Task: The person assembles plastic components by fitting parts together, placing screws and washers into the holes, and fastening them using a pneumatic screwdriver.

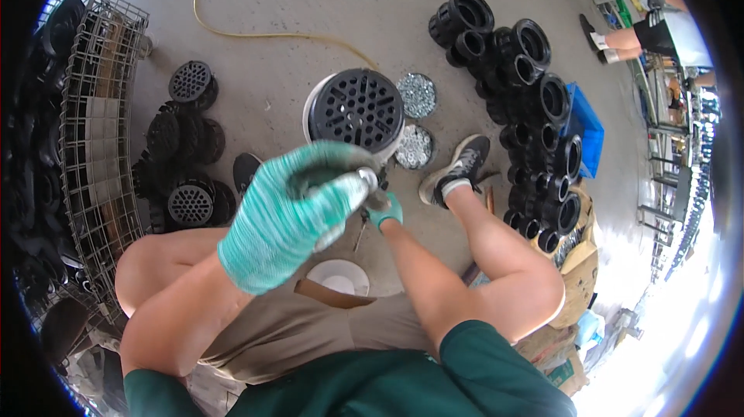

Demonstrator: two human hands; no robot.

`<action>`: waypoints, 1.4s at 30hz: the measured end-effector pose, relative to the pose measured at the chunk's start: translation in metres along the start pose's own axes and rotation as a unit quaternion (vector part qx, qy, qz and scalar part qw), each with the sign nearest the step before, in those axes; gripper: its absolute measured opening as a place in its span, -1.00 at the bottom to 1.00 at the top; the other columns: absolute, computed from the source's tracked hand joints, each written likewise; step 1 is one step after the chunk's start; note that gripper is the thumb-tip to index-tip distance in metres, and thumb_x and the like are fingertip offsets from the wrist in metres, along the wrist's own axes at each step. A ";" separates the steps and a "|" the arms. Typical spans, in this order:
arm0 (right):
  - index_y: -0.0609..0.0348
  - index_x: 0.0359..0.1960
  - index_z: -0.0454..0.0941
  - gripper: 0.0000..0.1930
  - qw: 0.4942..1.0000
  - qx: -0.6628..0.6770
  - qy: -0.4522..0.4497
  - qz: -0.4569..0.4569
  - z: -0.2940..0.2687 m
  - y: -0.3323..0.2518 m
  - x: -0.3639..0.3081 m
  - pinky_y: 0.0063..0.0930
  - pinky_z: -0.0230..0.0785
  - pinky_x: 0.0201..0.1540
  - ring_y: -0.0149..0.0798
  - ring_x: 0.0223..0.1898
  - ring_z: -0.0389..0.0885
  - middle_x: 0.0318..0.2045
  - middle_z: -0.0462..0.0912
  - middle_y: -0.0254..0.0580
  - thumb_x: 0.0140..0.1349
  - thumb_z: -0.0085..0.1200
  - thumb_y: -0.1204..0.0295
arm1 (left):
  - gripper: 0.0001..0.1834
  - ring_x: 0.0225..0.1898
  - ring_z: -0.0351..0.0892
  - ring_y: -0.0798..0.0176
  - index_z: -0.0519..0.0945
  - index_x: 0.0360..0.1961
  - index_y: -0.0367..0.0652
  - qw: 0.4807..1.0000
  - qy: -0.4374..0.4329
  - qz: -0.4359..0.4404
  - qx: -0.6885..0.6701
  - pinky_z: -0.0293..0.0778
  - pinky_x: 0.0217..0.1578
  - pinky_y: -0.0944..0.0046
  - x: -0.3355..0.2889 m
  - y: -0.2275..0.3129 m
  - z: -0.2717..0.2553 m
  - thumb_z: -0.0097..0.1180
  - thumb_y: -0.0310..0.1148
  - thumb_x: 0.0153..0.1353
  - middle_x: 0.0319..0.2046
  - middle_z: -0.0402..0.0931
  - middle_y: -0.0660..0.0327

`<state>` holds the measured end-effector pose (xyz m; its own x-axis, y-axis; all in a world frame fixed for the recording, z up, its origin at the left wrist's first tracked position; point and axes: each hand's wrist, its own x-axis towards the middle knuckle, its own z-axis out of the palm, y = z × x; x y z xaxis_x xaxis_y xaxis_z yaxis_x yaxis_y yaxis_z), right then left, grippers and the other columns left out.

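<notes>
My left hand (291,204), in a green glove with grey fingertips, is raised close to the camera. Its thumb and fingers pinch a small shiny metal fastener (368,179). Lower down, my right hand (385,211) wears a matching glove and is curled, its fingers partly hidden behind the left hand; what it holds cannot be made out. A thin metal rod (359,236) shows just below it. Beyond both hands, a round black grate (356,111) with holes and slots lies on top of a white bucket (312,99).
Two round containers of metal fasteners (417,95) (414,146) stand right of the bucket. Black ring-shaped fittings (535,95) are stacked at right by a blue crate (587,134). More grates (191,204) and a wire cage (101,122) stand left. A yellow hose (256,35) crosses the floor.
</notes>
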<state>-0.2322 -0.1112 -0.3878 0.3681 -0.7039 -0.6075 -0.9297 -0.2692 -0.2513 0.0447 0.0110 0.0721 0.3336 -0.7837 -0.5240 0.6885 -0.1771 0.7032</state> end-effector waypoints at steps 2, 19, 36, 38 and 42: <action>0.28 0.17 0.44 -0.27 0.995 0.030 -0.042 0.091 0.012 -0.060 -0.022 -0.07 0.48 0.18 0.18 0.12 0.61 0.12 0.60 0.20 0.04 0.41 0.08 | -0.69 -0.61 0.34 0.56 0.66 -0.01 -0.21 0.999 0.035 -0.026 0.015 0.25 -0.57 0.53 -0.005 -0.011 -0.011 0.27 -0.29 0.29 -0.28 0.70 0.24; 0.26 -0.05 0.51 -0.64 0.761 0.627 -0.143 -0.083 -0.344 -0.179 -0.140 -0.38 0.48 -0.40 -0.20 -0.51 0.58 -0.41 0.64 -0.03 0.15 0.14 0.33 | -0.71 -0.57 0.41 0.54 0.55 0.06 -0.17 0.996 -0.042 -0.058 -0.048 0.28 -0.61 0.50 -0.005 -0.032 -0.004 0.23 -0.40 0.35 -0.25 0.60 0.32; 0.07 0.01 0.51 -0.70 0.584 0.724 -0.039 -0.364 -0.451 -0.251 -0.205 -0.30 0.46 -0.39 -0.29 -0.41 0.51 -0.19 0.59 -0.22 0.21 0.06 0.49 | -0.66 -0.56 0.34 0.57 0.54 0.05 -0.18 0.998 -0.031 -0.027 0.045 0.23 -0.58 0.52 0.001 -0.031 -0.011 0.28 -0.39 0.29 -0.28 0.64 0.27; 0.06 0.04 0.52 -0.69 0.602 0.724 -0.046 -0.333 -0.442 -0.253 -0.202 -0.33 0.42 -0.43 -0.29 -0.38 0.49 -0.15 0.59 -0.26 0.24 0.05 0.48 | -0.67 -0.55 0.36 0.57 0.55 0.04 -0.18 0.998 -0.026 -0.032 0.050 0.24 -0.57 0.52 0.003 -0.030 -0.013 0.28 -0.40 0.29 -0.30 0.65 0.29; 0.08 0.05 0.51 -0.67 0.611 0.733 -0.013 -0.299 -0.434 -0.262 -0.206 -0.33 0.44 -0.42 -0.27 -0.38 0.52 -0.14 0.60 -0.22 0.22 0.06 0.49 | -0.72 -0.54 0.38 0.59 0.60 -0.01 -0.19 0.994 0.002 -0.042 0.096 0.25 -0.56 0.53 0.010 -0.028 -0.011 0.30 -0.38 0.28 -0.34 0.64 0.35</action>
<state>-0.0703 -0.1810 0.1300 0.6539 -0.7519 -0.0833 0.3746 0.4175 -0.8278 0.0362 0.0149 0.0418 0.2830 -0.7597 -0.5855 0.5778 -0.3522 0.7363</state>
